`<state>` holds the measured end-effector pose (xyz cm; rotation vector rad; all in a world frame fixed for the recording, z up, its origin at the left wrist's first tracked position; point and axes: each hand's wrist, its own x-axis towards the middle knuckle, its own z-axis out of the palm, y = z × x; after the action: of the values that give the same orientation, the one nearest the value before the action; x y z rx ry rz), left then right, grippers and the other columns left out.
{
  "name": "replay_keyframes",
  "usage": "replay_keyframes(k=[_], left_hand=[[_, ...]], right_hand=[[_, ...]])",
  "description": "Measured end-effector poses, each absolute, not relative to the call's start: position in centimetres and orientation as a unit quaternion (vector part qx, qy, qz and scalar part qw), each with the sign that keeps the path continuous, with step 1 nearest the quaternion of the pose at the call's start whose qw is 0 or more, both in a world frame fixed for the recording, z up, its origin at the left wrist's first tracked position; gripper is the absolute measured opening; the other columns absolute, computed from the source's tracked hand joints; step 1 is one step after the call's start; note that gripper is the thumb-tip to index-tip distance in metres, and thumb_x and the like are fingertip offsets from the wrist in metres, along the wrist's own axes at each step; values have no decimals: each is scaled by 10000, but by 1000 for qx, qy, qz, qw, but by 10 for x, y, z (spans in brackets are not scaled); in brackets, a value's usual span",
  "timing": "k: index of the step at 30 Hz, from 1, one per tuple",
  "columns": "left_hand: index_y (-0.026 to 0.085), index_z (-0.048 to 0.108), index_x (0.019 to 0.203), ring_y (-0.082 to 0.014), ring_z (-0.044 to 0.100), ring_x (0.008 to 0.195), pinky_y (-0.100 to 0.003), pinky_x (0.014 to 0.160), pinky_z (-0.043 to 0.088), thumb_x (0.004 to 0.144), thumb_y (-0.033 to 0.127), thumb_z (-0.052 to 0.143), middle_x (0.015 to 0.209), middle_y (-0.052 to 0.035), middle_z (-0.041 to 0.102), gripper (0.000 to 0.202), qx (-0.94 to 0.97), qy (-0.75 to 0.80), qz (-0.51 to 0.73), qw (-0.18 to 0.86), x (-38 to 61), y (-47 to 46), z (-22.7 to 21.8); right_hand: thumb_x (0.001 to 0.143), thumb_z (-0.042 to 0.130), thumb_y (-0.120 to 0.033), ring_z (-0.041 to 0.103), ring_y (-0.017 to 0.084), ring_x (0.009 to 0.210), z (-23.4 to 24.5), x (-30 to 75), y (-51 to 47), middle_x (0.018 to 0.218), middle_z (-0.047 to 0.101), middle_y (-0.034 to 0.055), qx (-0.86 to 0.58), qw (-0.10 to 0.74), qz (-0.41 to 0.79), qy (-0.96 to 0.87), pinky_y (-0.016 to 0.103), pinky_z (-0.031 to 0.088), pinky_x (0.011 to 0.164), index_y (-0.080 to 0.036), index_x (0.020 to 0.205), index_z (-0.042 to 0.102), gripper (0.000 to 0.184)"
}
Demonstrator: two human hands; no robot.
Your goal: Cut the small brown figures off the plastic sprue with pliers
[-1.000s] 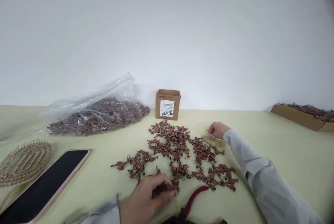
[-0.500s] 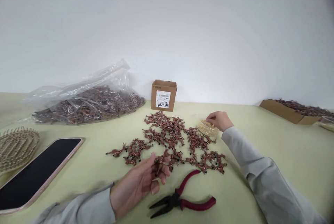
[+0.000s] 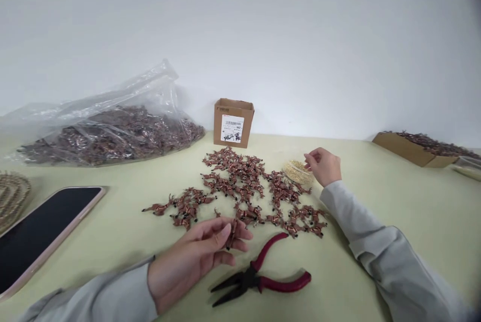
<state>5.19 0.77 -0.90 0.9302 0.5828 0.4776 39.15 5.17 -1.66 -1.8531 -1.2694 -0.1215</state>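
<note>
My left hand (image 3: 205, 244) is held palm up above the table, its thumb and fingers closed on a small brown animal figurine (image 3: 232, 234). At the far side, my right hand (image 3: 325, 166) is raised just beside a small clear dish (image 3: 312, 180) full of tiny gold pieces (image 3: 296, 171). Its thumb and fingertips are pinched together; what is between them is too small to make out. A loose pile of similar brown figurines (image 3: 240, 172) spreads between the hands and beyond. Pliers with red handles (image 3: 285, 283) lie with their jaws apart, in front of my left hand.
A clear plastic bag (image 3: 112, 136) of brown figurines lies at the back left, beside an upright cardboard box (image 3: 233, 124). A phone (image 3: 52, 232) and a hairbrush (image 3: 13, 197) are at the left. A cardboard tray (image 3: 402, 150) of figurines and another dish (image 3: 468, 167) stand far right.
My left hand has turned and its thumb has closed over the figurine. My right hand has lifted out of the dish of gold pieces, to the right. The view has shifted slightly.
</note>
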Motion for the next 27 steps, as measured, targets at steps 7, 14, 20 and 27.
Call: replay_keyframes(k=[7,14,20,27], left_hand=[[149,592,917,-180,567,833,-290,709,446,778,257,536,992,-92,603,184,438,296,209,823,52,8,-9],[132,589,900,-205,572,888,-320,769,446,760,226,564,1022,-104,599,171,427,299,221,824,53,7,-10],[135,587,895,-228,567,938,-388,851,417,742,209,588,1028,-107,598,170,408,289,222,837,53,6,-11],[133,591,922,-249,547,974,-407,882,393,725,209,606,1092,-120,562,212,411,278,217,841,52,7,-13]], right_hand=[[757,530,-314,623,124,520,-15,393,55,608,639,34,-728,443,11,-523,232,506,524,-125,731,585,199],[804,487,-260,617,108,529,-15,391,54,618,633,13,-719,458,26,-522,234,512,538,-111,754,573,179],[793,456,-299,611,131,470,-12,383,45,584,645,46,-710,483,-25,-512,231,494,495,-139,746,524,180],[761,508,-392,587,173,704,11,338,17,767,645,67,-661,508,-134,-536,302,456,685,-166,755,593,242]])
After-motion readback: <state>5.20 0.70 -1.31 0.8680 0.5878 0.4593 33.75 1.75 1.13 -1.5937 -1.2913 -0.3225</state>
